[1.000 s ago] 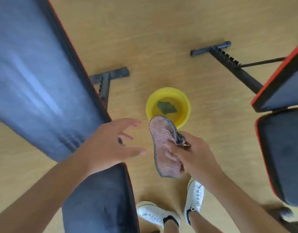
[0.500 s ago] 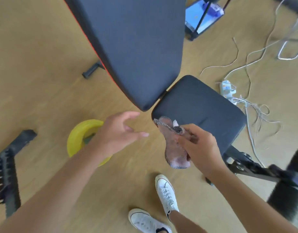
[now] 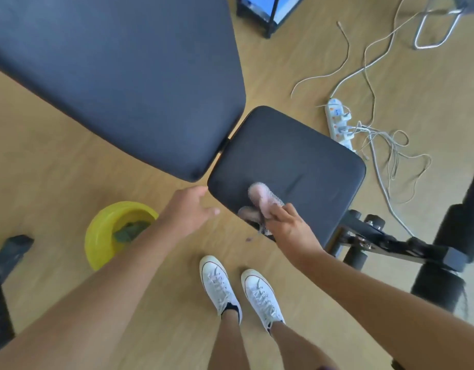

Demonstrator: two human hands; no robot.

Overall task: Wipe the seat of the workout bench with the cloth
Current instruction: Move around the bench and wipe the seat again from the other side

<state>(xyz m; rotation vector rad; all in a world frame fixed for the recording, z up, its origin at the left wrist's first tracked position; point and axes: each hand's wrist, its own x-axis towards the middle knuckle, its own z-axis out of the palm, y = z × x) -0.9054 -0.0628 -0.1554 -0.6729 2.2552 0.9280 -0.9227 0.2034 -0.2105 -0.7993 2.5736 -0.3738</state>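
Note:
The black padded seat [image 3: 292,161] of the workout bench lies just ahead of me, with the long black backrest [image 3: 129,76] to its upper left. My right hand [image 3: 289,228] grips a pink cloth [image 3: 262,200] with a checked edge, and the blurred cloth rests on the seat's near edge. My left hand [image 3: 187,212] hovers with fingers spread beside the seat's near left corner and holds nothing.
A yellow bowl [image 3: 102,236] with a dark rag in it stands on the wooden floor at my left. A white power strip [image 3: 338,121] and loose cables lie right of the seat. The bench's black frame and foam rollers [image 3: 444,257] stick out at right. My white shoes [image 3: 241,287] are below.
My view has swung from the bowl to the bench seat. My right hand has carried the cloth up onto the seat's near edge. My left hand has stayed spread, now beside the seat's corner.

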